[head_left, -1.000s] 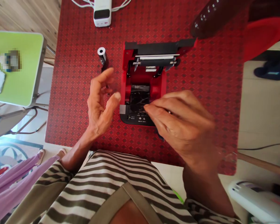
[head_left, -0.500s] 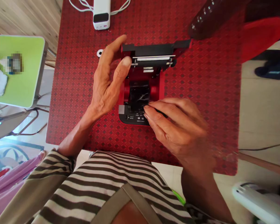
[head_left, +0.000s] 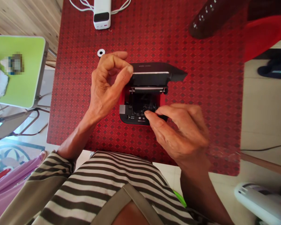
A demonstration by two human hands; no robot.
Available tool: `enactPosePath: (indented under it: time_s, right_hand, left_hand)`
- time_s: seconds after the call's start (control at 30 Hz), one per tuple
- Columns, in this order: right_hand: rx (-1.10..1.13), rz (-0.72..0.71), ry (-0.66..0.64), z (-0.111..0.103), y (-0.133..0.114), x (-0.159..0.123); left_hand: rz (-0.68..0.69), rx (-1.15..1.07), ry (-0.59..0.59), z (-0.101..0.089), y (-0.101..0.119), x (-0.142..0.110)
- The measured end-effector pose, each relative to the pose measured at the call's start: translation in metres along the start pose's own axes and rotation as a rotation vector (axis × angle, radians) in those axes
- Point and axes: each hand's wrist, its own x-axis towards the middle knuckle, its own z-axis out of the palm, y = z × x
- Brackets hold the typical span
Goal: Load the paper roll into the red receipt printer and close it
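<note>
A small red-and-black printer (head_left: pixel 134 119) stands on the table, its black lid (head_left: pixel 152 68) partly raised and tilted over the bay. My left hand (head_left: pixel 105 86) grips the lid's left end between thumb and bent fingers. Inside the bay lies a roll of shiny black film (head_left: pixel 141 104), partly hidden under the lid. At the front edge of the bay, my right hand (head_left: pixel 180 128) has thumb and forefinger on the film's loose end, its other fingers curled behind.
The table (head_left: pixel 72 103) has a red patterned cover. A white power bank (head_left: pixel 102 15) with cables lies at the back, a small white ring-shaped piece (head_left: pixel 101 52) left of the printer. A dark bottle (head_left: pixel 201 25) stands back right. A green table (head_left: pixel 21 84) is at left.
My left hand has swung the lid down and toward me, from nearly upright to low over the bay. My right hand stays at the film's end, with thumb and forefinger slightly farther apart.
</note>
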Motion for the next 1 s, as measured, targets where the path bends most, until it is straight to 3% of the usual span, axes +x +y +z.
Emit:
enactPosePath:
  time_s: [0.33,0.6,0.77,1.0]
  right_hand:
    - [0.026,0.039,0.062,0.012,-0.008,-0.005]
    - [0.077,0.099,0.020,0.007,-0.007,-0.008]
    - [0.078,0.262,0.017,-0.001,-0.007,-0.006]
    - [0.013,0.294,-0.106,0.002,-0.010,-0.012]
  left_hand:
    - [-0.194,-0.066,-0.065,0.004,-0.013,-0.070]
    - [-0.267,-0.130,-0.114,0.007,-0.018,-0.075]
    - [-0.290,-0.165,-0.115,0.009,-0.015,-0.075]
    - [-0.305,-0.147,-0.084,0.011,-0.012,-0.079]
